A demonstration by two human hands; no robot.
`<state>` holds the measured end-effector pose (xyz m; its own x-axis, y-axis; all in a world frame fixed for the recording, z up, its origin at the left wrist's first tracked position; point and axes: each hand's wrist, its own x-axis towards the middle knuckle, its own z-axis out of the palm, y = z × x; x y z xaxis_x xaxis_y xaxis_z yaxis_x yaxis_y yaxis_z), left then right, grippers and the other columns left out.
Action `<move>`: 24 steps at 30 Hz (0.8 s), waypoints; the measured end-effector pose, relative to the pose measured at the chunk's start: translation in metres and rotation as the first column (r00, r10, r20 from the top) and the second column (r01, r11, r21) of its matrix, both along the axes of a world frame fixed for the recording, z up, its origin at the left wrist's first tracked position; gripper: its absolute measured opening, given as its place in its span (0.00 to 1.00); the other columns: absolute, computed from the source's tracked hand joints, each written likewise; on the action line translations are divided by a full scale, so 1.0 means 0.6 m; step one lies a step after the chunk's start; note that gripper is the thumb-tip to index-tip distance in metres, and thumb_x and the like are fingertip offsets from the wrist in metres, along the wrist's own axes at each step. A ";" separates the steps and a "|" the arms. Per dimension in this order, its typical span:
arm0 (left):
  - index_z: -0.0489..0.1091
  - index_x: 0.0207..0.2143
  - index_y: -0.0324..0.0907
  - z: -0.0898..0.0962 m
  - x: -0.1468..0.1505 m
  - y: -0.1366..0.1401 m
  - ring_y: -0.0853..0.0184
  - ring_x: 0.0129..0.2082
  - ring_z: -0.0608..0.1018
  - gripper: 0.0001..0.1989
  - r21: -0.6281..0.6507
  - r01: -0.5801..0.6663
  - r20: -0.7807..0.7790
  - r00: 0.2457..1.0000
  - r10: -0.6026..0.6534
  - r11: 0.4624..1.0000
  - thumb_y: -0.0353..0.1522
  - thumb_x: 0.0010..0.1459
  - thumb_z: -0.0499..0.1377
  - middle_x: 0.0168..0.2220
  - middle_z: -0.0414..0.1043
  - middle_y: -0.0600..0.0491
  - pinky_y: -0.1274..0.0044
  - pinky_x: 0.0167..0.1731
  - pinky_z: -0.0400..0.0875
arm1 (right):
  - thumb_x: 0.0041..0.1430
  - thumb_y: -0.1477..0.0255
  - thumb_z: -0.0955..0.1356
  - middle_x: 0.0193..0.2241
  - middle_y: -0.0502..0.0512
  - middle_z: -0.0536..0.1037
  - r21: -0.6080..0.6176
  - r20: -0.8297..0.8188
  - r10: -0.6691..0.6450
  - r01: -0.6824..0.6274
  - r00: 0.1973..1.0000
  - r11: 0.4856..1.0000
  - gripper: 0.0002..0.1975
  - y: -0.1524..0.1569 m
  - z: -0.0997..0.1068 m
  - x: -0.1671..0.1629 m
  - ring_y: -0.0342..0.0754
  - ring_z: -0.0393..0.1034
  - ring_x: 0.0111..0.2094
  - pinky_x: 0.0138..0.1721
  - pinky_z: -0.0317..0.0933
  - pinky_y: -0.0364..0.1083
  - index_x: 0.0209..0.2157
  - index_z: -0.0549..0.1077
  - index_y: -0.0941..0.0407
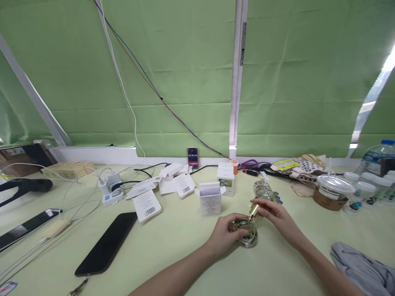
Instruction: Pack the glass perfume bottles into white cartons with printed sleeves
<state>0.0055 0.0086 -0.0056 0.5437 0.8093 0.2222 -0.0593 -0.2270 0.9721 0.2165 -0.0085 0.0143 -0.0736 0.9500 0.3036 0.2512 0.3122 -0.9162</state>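
Observation:
My left hand (224, 232) is wrapped round a rounded clear glass perfume bottle (252, 239) that lies tilted at the table. At its neck, a shiny gold cap (254, 210) is pinched between the thumb and fingers of my right hand (276, 213). Whether the cap is seated on the neck or apart from it is hard to make out. Just beyond my right hand stands a similar glass bottle (262, 190), partly hidden, with several dark discs (277, 198) beside it. An opened small white box (210, 202) is to the left, past my left hand.
Another white box (226, 179) stands behind. Flattened cartons (147, 205), a power strip (111, 193) and a black phone (108, 244) lie leftward. On the right are a lidded cup (331, 193), several small jars (358, 197), a water bottle (375, 158) and grey cloth (364, 265).

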 end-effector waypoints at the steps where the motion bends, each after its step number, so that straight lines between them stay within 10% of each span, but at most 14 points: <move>1: 0.75 0.44 0.40 0.000 0.000 0.000 0.59 0.43 0.76 0.18 0.000 0.001 0.001 1.000 -0.001 1.000 0.35 0.49 0.67 0.43 0.77 0.46 0.71 0.43 0.70 | 0.56 0.57 0.68 0.39 0.56 0.78 -0.001 -0.019 0.001 -0.001 1.000 1.000 0.19 0.000 -0.001 -0.001 0.52 0.73 0.39 0.43 0.69 0.50 0.45 0.74 0.53; 14: 0.67 0.46 0.42 0.000 0.003 -0.005 0.67 0.33 0.76 0.25 -0.144 0.026 0.079 0.997 -0.015 0.989 0.34 0.45 0.69 0.37 0.74 0.51 0.79 0.31 0.68 | 0.59 0.61 0.66 0.40 0.56 0.78 0.111 0.193 0.033 -0.055 0.981 0.992 0.16 -0.002 -0.012 -0.012 0.53 0.73 0.41 0.45 0.67 0.51 0.46 0.74 0.51; 20: 0.62 0.50 0.46 -0.001 0.003 -0.001 0.65 0.33 0.77 0.31 -0.241 0.007 0.165 0.986 0.034 0.970 0.36 0.45 0.69 0.36 0.72 0.53 0.75 0.32 0.71 | 0.43 0.71 0.76 0.49 0.56 0.71 -0.050 0.269 0.202 -0.196 0.942 0.979 0.51 -0.012 -0.033 -0.031 0.53 0.69 0.46 0.51 0.62 0.54 0.64 0.47 0.49; 24: 0.60 0.53 0.47 -0.006 0.000 0.003 0.64 0.34 0.78 0.31 -0.206 0.020 0.153 0.988 0.012 0.978 0.35 0.47 0.68 0.38 0.71 0.52 0.74 0.33 0.72 | 0.41 0.76 0.74 0.54 0.56 0.65 -0.090 0.223 0.173 -0.156 0.959 0.984 0.52 -0.020 -0.036 -0.048 0.52 0.67 0.48 0.52 0.61 0.54 0.63 0.45 0.48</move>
<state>0.0056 0.0104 -0.0094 0.5199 0.8441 0.1313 -0.2107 -0.0222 0.9773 0.1876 -0.0204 -0.0073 -0.2902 0.9374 0.1927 0.4076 0.3032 -0.8613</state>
